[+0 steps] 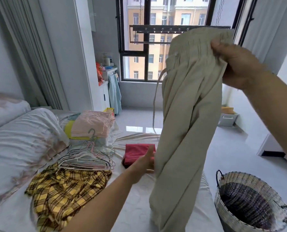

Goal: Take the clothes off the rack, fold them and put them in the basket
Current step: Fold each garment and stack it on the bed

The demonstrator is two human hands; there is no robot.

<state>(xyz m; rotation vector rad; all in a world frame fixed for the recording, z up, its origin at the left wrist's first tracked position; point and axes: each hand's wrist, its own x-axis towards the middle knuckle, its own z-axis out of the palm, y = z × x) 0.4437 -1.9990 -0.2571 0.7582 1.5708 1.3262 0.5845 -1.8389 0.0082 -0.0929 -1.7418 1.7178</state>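
The right hand (236, 64) pinches the soft, light trousers (186, 114) at the waistband; the left hand (144, 163), open, reaches for the limp legs.

The beige drawstring trousers (186, 114) hang from the right hand (239, 67), in front of the dark metal drying rack (156, 30) at the window. The left hand (146, 162) is at their left edge, before the folded red cloth (137, 153) on the white bed (139, 206). Left of this cloth lies the pile of wire hangers (89, 158), nearer the yellow checked garment (64, 195), behind them the pink striped folded pile (92, 124). The woven handled basket (236, 180) stands right of the bed.
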